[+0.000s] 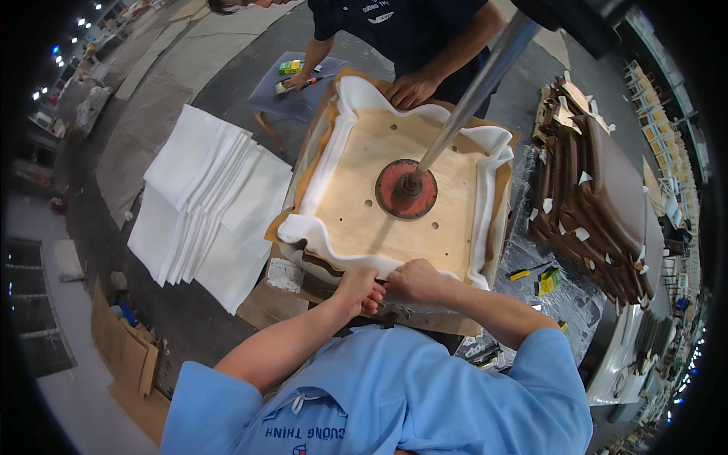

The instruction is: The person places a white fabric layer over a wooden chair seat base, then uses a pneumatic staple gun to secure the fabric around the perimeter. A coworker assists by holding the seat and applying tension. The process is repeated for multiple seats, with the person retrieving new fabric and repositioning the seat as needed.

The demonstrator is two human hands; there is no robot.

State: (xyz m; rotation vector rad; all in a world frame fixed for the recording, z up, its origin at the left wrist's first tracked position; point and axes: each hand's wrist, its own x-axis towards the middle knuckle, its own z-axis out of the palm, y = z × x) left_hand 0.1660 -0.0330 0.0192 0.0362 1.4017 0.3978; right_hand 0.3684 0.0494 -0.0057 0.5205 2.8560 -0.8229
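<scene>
A square plywood seat panel (356,182) with several holes lies in front of me, ringed by white padding (326,171) that curls up at its edges. A tan-brown seat cover (299,180) shows outside the padding. A red round press disc (388,199) on a slanting metal rod (478,91) rests on the panel's middle. My left hand (362,292) is closed at the near edge, fingers curled on a dark bit of the cover. Right beside it, my right hand (413,280) is closed on the same edge; its fingertips are hidden.
White padding sheets (205,197) are piled at the left. Brown upholstered seats (599,197) stand stacked at the right, near a yellow-and-black tool (527,271). Across from me, a co-worker's hand (412,89) touches the far edge; another hand (297,80) reaches to a grey stool (280,102).
</scene>
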